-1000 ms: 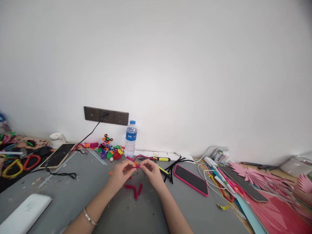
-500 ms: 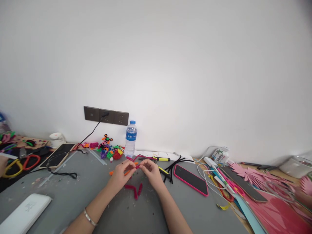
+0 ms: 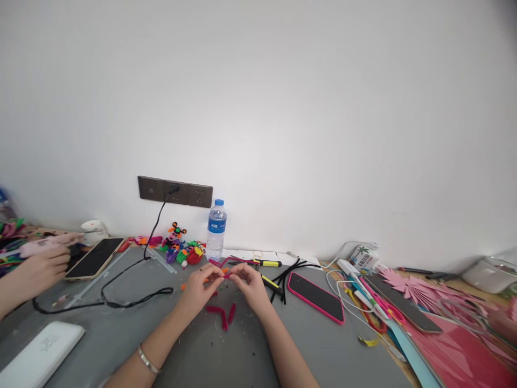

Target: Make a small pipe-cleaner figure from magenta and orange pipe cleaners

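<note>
Over the middle of the grey table [image 3: 161,328], my left hand [image 3: 201,285] pinches a small magenta pipe cleaner [image 3: 226,275] from one side. My right hand [image 3: 247,283] grips the same piece with thumb and fingertips, so the two hands almost meet. Fingers cover most of the piece. Just below them lie a bent magenta pipe cleaner piece [image 3: 220,312] and a short straight one [image 3: 232,312]. Orange pieces [image 3: 183,286] show beside and behind my left hand. A yellow-and-black utility knife [image 3: 271,284] lies partly behind my right hand.
A water bottle [image 3: 217,229] stands by the wall near colourful pipe cleaner figures [image 3: 188,252]. To the right are black pipe cleaners [image 3: 287,277] and a pink-cased phone [image 3: 316,297]. On the left, another person's hand [image 3: 44,272] reaches in near a black cable [image 3: 133,304] and white power bank [image 3: 42,350].
At the left, another person's hand has come further in, and the black cable has shifted toward me and rightward. The scissors there are out of sight. My own hands have barely moved.
</note>
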`<state>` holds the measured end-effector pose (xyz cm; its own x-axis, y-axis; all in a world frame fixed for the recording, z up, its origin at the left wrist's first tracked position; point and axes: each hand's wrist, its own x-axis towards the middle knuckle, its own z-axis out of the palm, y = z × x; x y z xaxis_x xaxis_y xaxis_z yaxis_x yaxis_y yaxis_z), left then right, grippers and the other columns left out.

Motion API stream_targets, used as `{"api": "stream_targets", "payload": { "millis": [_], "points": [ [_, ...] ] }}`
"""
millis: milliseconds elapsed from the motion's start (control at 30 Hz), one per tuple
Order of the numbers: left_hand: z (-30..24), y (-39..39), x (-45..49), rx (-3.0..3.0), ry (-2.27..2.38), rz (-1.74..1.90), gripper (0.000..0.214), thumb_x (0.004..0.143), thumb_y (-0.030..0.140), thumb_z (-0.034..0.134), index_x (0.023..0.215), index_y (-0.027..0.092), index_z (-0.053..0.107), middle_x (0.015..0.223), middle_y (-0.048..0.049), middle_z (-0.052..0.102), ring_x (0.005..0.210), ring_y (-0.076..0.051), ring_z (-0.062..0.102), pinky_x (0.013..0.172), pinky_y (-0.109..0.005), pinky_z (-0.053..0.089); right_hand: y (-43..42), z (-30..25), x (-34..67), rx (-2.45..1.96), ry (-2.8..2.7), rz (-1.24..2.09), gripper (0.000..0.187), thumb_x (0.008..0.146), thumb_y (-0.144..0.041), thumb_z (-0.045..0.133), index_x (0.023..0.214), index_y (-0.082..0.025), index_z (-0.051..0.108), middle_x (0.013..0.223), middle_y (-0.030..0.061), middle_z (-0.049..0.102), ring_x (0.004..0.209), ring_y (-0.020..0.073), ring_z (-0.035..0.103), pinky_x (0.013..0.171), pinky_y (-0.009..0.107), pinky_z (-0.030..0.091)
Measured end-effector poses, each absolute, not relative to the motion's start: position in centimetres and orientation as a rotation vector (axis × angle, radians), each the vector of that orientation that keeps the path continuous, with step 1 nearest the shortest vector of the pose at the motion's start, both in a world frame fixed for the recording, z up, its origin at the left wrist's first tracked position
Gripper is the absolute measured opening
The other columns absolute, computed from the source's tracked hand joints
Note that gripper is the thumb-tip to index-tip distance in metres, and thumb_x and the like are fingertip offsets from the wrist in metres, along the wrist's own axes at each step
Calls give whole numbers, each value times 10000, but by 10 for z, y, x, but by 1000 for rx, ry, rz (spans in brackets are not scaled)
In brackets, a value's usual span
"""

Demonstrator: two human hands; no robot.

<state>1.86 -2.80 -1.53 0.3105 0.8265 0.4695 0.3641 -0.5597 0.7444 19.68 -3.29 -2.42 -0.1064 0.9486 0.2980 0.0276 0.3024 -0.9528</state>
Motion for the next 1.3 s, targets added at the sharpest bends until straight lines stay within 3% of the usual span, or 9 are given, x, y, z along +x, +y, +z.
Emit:
{"api": "stream_targets", "payload": {
  "millis": [367, 567, 833, 1033, 1300],
  "points": [
    [-18, -27, 20, 1994, 1025, 1186, 107, 852, 281, 532, 825, 201, 598, 798, -21, 630, 701, -155, 624, 654, -253, 524, -30, -24, 197, -976, -1386, 1093, 249, 731, -433, 698, 741, -189, 652, 684, 11, 646, 657, 167, 581, 643, 280, 457],
    [-26, -24, 20, 1854, 1061, 1183, 198, 837, 325, 556, 986, 199, 592, 860, -36, 667, 755, -175, 657, 663, -267, 543, -29, -27, 199, -988, -1406, 1040, 194, 764, -375, 674, 760, -182, 650, 702, 12, 635, 670, 163, 574, 656, 276, 447],
    [-21, -25, 21, 1821, 1083, 1190, 196, 815, 366, 589, 850, 184, 655, 776, -35, 676, 696, -176, 638, 593, -252, 516, -29, -26, 200, -978, -1467, 952, 149, 759, -340, 673, 762, -190, 668, 753, 31, 670, 728, 190, 607, 694, 300, 474],
    [-21, -23, 19, 1839, 1080, 1236, 172, 825, 333, 581, 869, 197, 678, 852, -43, 685, 774, -187, 654, 654, -263, 527, -31, -24, 198, -977, -1480, 951, 112, 771, -303, 662, 805, -196, 658, 767, 21, 664, 708, 175, 600, 681, 289, 469],
    [-19, -24, 19, 1776, 1060, 1246, 167, 796, 315, 615, 901, 200, 676, 842, -29, 690, 731, -175, 642, 648, -264, 520, -31, -25, 198, -980, -1452, 983, 126, 770, -312, 657, 779, -187, 671, 765, 33, 673, 737, 189, 605, 716, 305, 466]
  ]
}}
